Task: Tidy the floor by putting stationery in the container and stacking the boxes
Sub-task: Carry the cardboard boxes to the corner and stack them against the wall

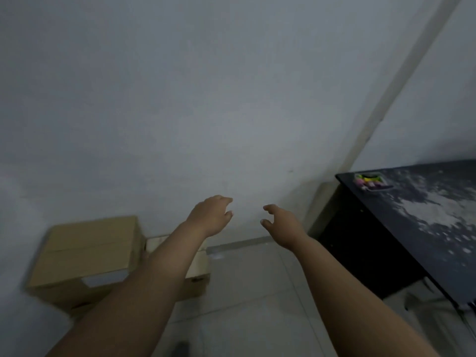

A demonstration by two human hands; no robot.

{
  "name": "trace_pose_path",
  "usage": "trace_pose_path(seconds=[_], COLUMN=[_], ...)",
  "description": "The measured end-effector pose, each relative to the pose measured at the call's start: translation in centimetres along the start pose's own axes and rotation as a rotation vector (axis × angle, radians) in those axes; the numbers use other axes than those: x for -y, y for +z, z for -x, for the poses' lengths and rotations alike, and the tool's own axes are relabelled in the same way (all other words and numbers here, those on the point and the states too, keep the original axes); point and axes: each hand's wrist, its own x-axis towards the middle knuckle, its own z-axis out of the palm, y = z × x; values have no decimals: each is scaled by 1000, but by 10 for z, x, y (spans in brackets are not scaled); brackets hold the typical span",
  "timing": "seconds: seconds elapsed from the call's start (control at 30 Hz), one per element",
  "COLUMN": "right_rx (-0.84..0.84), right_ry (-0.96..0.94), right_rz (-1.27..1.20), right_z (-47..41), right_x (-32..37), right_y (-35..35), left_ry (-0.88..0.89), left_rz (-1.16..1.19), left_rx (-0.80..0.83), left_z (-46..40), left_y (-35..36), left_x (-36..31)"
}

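Both arms reach forward toward the wall. My left hand and my right hand hang in the air with loosely curled fingers and hold nothing. A large cardboard box stands on another box at the lower left against the wall. A lower, paler cardboard box sits beside them, partly hidden behind my left forearm. A small clear container with colourful stationery rests on the dark table at the right.
A black table with white stains fills the right side, its corner near my right hand. A grey wall faces me. Pale floor tiles lie between the boxes and the table. The view is blurred.
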Motion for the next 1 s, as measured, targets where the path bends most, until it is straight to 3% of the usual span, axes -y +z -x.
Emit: trace_pose_path(seconds=[0.37, 0.7, 1.0], right_rx=[-33, -149, -293], right_ry=[342, 755, 1094], right_rz=[-41, -200, -357], right_z=[20, 35, 136], right_x=[-142, -242, -296], right_y=[-19, -20, -1], left_ry=[290, 650, 960], left_rz=[22, -30, -182], left_rx=[143, 448, 806], left_z=[-100, -198, -170], left_y=[90, 166, 257], left_x=[-95, -197, -305])
